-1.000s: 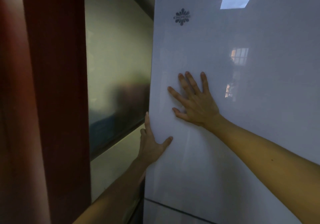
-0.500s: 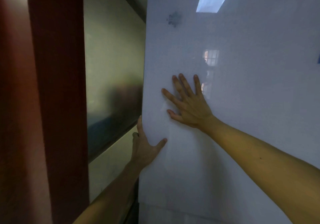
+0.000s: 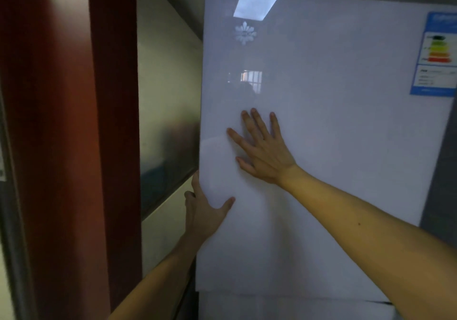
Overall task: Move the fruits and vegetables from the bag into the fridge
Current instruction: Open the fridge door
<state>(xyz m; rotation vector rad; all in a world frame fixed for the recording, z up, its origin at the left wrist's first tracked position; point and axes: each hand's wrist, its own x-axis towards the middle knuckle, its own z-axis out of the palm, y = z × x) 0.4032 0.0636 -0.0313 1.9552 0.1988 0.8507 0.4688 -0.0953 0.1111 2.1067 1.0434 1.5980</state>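
The white glossy fridge door (image 3: 333,146) fills the middle and right of the head view. My right hand (image 3: 262,151) lies flat on its front with the fingers spread and straight. At the door's left edge my left hand (image 3: 202,211) grips it, with the thumb on the front face and the fingers round the side. A logo (image 3: 244,33) sits near the door's top left. No bag, fruit or vegetable is in view.
A red-brown wooden post (image 3: 74,146) stands close on the left, with a frosted glass panel (image 3: 165,122) between it and the fridge. An energy label (image 3: 435,52) is stuck at the door's upper right. A lower fridge door (image 3: 272,307) shows beneath.
The door has swung round to face me more squarely, and its right side with the energy label has come into view. Both hands stay on the door in the same places.
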